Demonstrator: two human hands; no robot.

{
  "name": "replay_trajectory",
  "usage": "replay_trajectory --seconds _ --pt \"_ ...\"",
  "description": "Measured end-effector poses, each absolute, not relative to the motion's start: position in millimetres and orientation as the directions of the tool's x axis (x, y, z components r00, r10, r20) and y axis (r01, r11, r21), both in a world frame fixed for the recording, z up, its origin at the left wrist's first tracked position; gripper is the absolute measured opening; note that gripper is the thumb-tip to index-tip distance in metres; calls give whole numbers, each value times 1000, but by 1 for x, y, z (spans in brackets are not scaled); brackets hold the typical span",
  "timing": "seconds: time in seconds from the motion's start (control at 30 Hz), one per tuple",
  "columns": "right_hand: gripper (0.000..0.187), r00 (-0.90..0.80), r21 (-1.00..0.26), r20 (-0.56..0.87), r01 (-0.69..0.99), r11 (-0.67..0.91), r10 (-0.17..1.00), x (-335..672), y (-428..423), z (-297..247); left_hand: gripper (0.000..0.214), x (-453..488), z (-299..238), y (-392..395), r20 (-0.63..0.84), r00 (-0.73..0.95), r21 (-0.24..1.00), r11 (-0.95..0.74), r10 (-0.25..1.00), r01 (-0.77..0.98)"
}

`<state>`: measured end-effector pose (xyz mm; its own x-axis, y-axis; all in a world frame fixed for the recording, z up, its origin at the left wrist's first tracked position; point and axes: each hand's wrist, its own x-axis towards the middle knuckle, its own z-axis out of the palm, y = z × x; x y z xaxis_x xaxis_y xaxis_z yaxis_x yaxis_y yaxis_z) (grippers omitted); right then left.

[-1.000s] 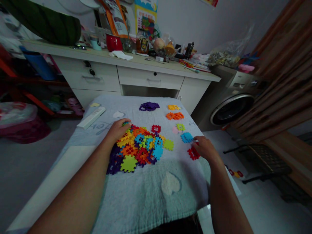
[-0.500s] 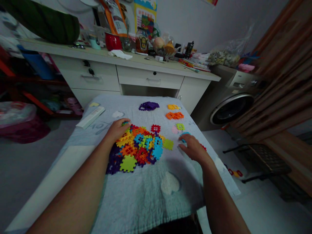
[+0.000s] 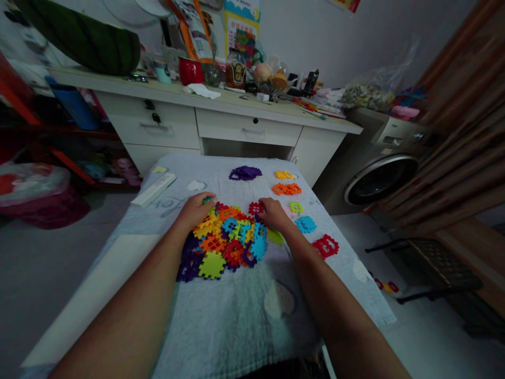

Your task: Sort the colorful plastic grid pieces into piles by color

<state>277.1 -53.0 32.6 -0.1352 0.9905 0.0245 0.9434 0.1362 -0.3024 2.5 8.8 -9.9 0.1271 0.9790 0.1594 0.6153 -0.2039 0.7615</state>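
Note:
A heap of interlocking plastic building pieces (image 3: 213, 243) in several colours lies on the cloth-covered table. My left hand (image 3: 193, 213) is at the heap's far left edge, thumb and finger closed around a small green and blue piece (image 3: 207, 200). My right hand (image 3: 275, 213) reaches to the heap's far right side, with thumb and fingertips closed at the right edge of a red square window piece (image 3: 255, 208). Under my right wrist a lime-green piece (image 3: 275, 237) is partly hidden.
Sorted by colour, purple (image 3: 245, 172), yellow (image 3: 284, 175), orange (image 3: 286, 189), lime (image 3: 295, 207), blue (image 3: 306, 225) and red pieces (image 3: 326, 246) lie along the far and right sides. A white oblong box (image 3: 153, 190) lies at left. A cluttered white desk (image 3: 244, 126) stands behind.
My right hand has moved left from the blue pieces to the red square piece, uncovering the blue and red groups. My left hand stays at the heap. The view has shifted slightly.

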Motion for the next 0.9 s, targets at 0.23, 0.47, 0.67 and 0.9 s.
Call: replay_trajectory --seconds 0.23,0.47,0.67,0.9 --pt "35 1 -485 70 874 33 998 284 -55 33 49 2 -10 9 160 139 757 -212 977 618" --pt "15 -68 -550 149 823 140 986 343 -94 61 47 2 -6 6 145 127 755 -193 981 626" --pt "19 -61 -431 129 895 111 990 384 -161 72 47 3 -6 6 158 122 765 -200 980 612" --pt "12 27 -227 270 973 36 962 392 -201 51 45 3 -6 5 148 107 768 -183 983 614"
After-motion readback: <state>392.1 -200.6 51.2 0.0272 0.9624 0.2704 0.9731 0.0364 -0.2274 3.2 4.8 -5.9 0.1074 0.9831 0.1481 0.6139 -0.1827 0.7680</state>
